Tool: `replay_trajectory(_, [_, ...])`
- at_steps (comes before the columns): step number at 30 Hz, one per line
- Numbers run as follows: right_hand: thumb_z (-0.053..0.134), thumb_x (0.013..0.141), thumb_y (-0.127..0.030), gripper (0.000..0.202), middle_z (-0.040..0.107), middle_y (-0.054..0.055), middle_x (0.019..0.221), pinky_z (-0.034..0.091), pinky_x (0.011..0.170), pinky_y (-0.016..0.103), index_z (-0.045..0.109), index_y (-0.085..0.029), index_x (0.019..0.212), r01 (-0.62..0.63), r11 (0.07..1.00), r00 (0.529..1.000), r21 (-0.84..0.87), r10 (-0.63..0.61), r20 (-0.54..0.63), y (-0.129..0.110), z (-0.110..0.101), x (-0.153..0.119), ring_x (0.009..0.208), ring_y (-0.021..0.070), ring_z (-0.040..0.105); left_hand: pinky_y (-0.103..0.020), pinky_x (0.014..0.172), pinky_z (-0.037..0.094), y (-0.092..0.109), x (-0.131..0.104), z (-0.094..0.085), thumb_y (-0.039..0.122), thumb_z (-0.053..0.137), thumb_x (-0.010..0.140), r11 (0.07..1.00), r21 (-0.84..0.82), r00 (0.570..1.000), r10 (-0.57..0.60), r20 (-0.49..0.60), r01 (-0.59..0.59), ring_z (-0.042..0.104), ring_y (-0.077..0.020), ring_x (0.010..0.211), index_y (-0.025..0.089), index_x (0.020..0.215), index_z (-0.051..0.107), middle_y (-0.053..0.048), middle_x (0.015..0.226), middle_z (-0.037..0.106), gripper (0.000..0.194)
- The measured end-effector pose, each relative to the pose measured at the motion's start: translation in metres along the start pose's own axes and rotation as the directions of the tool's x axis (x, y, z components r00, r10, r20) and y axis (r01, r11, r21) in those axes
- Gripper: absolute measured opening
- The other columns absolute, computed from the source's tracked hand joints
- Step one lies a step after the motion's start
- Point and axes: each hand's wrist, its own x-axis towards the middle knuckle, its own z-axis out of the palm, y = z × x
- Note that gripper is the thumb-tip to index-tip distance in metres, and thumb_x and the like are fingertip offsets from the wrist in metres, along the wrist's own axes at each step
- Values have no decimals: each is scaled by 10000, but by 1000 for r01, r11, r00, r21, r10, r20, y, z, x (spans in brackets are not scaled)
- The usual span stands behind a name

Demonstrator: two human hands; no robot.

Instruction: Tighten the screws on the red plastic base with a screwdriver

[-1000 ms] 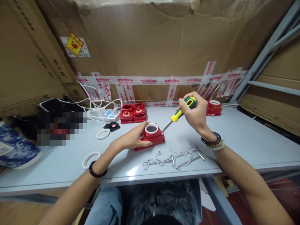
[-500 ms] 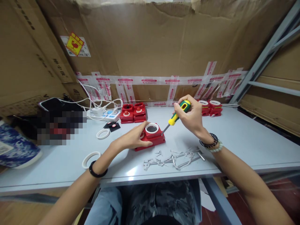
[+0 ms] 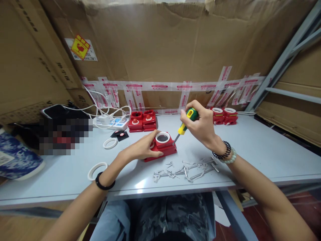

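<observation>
My left hand [image 3: 143,146] is wrapped round the left end of a red plastic housing [image 3: 165,153] on the table. A white ring [image 3: 163,137] with a dark centre sits on top of that housing. In my right hand [image 3: 202,124] is a screwdriver [image 3: 186,122] with a yellow and green handle, held at a slant. Its metal tip meets the right end of the housing, at a small spot I cannot make out clearly. In front of the housing lie loose screws [image 3: 170,164], metal rods [image 3: 202,174] and scraps of clear plastic.
Behind are two red housings with red buttons [image 3: 135,121] beside a white power strip [image 3: 115,124] with cables. More red housings [image 3: 230,116] stand at the back right. White rings [image 3: 110,143] and black cards [image 3: 119,134] lie left. A blue-and-white container [image 3: 18,157] stands far left.
The screwdriver handle has tilted more upright and swung slightly left, my right hand moving with it. Its tip stays at the same place; my left hand and the housing have not moved.
</observation>
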Motion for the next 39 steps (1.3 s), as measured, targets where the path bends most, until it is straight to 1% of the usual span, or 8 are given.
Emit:
replay_trajectory(5, [559,817,-374,190,471,-46,554,284,516,256,584,-194,874,134,956,981,-261,-91,170,-21,1,8,502,109,408,-323,821,454,-2,0,0,428,671,746,1000,11,1000,22,14,-22,577,-228,944,200,1222,410,-69,1137,593,589])
replay_trajectory(11, [437,870,-218,269,612,-12,736,350,577,243,530,-181,1120,70,998,854,-4,-58,517,-38,-14,18,572,111,491,-297,775,448,-2,1,0,413,678,746,1000,4,999,31,11,-31,567,-205,883,201,1213,422,-51,1078,595,573])
replay_trajectory(17, [507,877,-421,279,582,11,653,317,574,275,631,-188,967,132,934,953,-332,-28,301,-31,-11,14,601,153,507,-317,837,448,-3,1,0,421,676,743,999,3,999,34,13,-34,566,-236,990,206,1192,427,-73,1173,577,556])
replay_trajectory(21, [436,905,-284,367,642,60,958,393,651,278,507,-177,1249,137,989,895,-50,-102,434,-28,-13,11,770,159,562,-330,843,451,-3,1,0,437,671,740,1000,8,1000,28,12,-28,569,-241,988,211,1226,410,-77,1173,581,596])
replay_trajectory(23, [426,911,-259,352,646,17,872,394,623,260,498,-186,1247,92,993,871,72,-115,478,-26,-12,9,664,122,542,-337,854,450,-2,1,0,435,668,740,999,-10,999,33,13,-33,571,-243,993,212,1228,411,-77,1169,586,595])
replay_trajectory(28, [542,842,-366,241,555,-21,639,343,577,278,606,-182,984,117,978,971,-175,-76,225,-21,-4,5,573,127,473,-348,872,447,-1,0,0,420,671,740,999,-12,999,35,11,-35,568,-252,1014,204,1232,411,-85,1186,580,596])
replay_trajectory(34, [445,871,-209,301,605,-8,841,395,570,242,486,-199,1168,56,983,894,175,-127,429,-20,-5,4,580,92,492,-329,848,450,-2,0,0,418,676,744,999,-18,999,35,14,-35,570,-235,979,211,1230,407,-75,1164,585,592])
replay_trajectory(39, [561,852,-331,247,576,-25,690,364,569,250,583,-185,1050,121,992,956,-39,-106,273,-20,-3,4,578,108,494,-325,814,453,-2,1,0,417,680,743,1000,6,1000,28,6,-28,575,-234,943,195,1228,419,-78,1142,589,594])
